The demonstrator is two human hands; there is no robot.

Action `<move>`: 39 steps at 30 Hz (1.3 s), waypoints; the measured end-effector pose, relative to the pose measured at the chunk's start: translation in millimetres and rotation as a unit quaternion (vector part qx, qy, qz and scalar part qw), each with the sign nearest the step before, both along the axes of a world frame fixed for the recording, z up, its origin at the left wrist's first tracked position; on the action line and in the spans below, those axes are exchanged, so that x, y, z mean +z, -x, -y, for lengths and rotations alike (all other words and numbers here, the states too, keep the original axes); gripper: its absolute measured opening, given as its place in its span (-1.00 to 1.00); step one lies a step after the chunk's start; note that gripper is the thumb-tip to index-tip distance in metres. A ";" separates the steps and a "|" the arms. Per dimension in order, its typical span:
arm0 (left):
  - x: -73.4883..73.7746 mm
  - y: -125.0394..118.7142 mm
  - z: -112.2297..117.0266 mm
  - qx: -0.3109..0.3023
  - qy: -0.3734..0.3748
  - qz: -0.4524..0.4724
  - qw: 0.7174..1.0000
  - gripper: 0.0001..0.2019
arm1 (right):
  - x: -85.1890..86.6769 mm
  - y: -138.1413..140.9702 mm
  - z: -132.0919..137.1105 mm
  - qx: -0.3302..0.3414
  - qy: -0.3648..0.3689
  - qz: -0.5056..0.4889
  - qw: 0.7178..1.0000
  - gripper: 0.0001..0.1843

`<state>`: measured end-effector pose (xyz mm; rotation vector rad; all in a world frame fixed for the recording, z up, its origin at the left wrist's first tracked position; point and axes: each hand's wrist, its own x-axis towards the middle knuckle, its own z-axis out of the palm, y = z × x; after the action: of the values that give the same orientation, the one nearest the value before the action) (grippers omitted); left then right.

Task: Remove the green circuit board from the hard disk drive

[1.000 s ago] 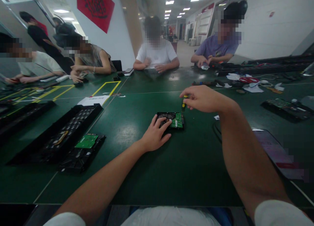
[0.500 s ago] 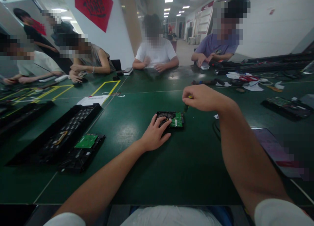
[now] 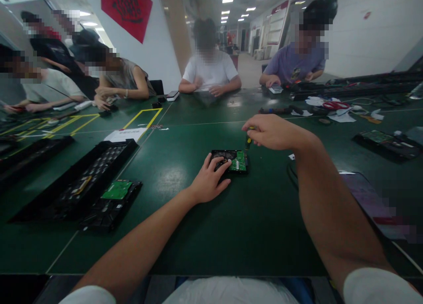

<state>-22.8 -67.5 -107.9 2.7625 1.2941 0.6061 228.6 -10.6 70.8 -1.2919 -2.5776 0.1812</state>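
A hard drive (image 3: 239, 163) with a green circuit board facing up lies on the dark green table in front of me. My left hand (image 3: 210, 181) rests on its left part, fingers spread and thumb toward the near edge. In my right hand (image 3: 271, 130) is a yellow and dark screwdriver (image 3: 248, 142), pinched at the handle and pointing down. Its tip is at the far right corner of the circuit board; whether it sits in a screw is too small to tell.
Left of me lie another hard drive (image 3: 115, 196) and a long black tray (image 3: 84, 180). A phone (image 3: 366, 198) and a further drive (image 3: 386, 144) are on the right. Papers, red-handled scissors (image 3: 335, 105) and cables lie farther back. Several people sit across the table.
My right hand has shifted slightly left with the screwdriver, bringing its tip from beside the drive to over the board's corner. The left hand stays put.
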 end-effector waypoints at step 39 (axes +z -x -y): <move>1.1 0.1 1.0 -0.003 -0.013 0.001 1.000 -0.36 | 2.3 -0.7 1.4 -0.004 0.005 -0.020 1.000 -0.71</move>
<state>-22.9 -68.5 -106.8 2.7846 1.2872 0.6285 229.3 -12.0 73.1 -1.2879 -2.5407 0.2169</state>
